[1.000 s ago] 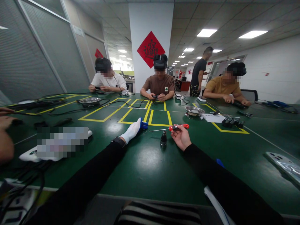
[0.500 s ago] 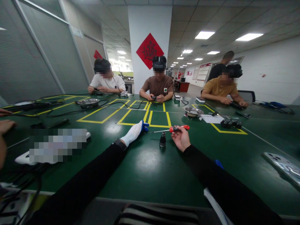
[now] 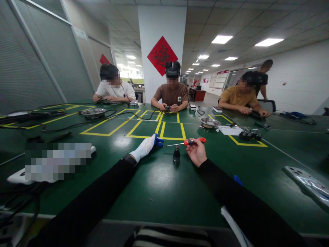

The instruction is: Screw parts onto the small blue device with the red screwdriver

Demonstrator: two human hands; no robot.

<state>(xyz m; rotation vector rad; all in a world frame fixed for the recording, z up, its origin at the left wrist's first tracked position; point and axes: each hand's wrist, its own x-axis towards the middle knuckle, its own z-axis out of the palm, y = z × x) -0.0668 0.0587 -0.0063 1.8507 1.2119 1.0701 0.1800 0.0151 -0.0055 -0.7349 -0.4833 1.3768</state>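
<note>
Screwdriver with red-and-black handle and thin metal shaft (image 3: 189,142) is gripped in the bare right hand (image 3: 197,154) above the glossy green table (image 3: 159,202), its tip pointing to the left hand (image 3: 146,147), which wears a white-and-blue glove (image 3: 143,150). Whether that hand holds anything cannot be told. Just nearer than the shaft, a black tapered cylindrical piece (image 3: 176,155) stands upright. Farther off, a round silver metal bowl (image 3: 210,125) sits beside a white paper sheet (image 3: 229,130).

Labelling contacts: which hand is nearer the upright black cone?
Right. The right hand is just right of the black cone; the gloved left hand is farther off, to its left.
</note>
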